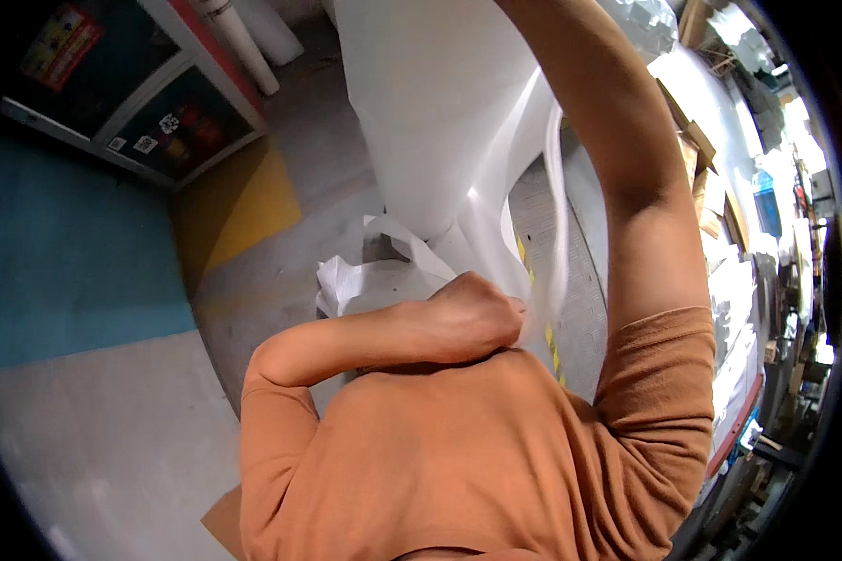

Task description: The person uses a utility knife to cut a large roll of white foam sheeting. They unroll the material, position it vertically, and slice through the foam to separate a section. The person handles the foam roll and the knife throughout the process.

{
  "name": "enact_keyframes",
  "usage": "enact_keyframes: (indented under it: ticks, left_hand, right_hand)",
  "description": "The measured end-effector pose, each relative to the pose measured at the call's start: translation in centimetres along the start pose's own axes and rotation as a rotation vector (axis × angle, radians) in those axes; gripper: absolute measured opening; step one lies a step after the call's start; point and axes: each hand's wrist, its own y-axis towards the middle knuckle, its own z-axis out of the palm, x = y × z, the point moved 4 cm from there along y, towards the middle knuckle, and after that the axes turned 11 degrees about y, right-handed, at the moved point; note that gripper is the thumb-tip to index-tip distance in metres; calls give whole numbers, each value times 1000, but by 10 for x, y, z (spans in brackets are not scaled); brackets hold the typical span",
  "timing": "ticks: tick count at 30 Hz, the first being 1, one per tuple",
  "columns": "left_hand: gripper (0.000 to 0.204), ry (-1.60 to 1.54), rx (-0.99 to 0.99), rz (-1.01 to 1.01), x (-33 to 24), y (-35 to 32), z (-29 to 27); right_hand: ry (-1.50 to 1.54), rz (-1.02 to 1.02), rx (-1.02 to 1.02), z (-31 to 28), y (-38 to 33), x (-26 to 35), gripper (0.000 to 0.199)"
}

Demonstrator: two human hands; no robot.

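Close in front of my chest, my left hand (482, 313) is closed in a fist, its forearm lying across my body. Thin white translucent sheeting (430, 103), like packing foam, gathers into narrow folds where it meets that fist. From there the sheeting widens upward to a broad, smooth, roll-like mass at the top. A torn, crumpled flap (346, 280) of the same white material hangs left of the fist. My right arm reaches up past the sheeting and leaves the view at the top, so its hand is hidden.
At upper left stands a cabinet (173, 70) with dark glass panels, and a white pipe (243, 47) beside it. Yellow paint (243, 210) marks the grey floor. Yellow-black tape (554, 353) runs right of the sheeting. Cardboard pieces (709, 196) and clutter crowd the right side.
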Motion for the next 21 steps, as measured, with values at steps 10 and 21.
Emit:
enact_keyframes:
  ticks: [10, 21]
  left_hand:
    - [21, -356, -414, -249, 34, -1, 8]
    - [43, -191, -323, -599, 97, -20, -9]
  right_hand:
    - [386, -70, 6, -74, -44, -41, 34]
    - [798, -286, -89, -138, -101, -100, 18]
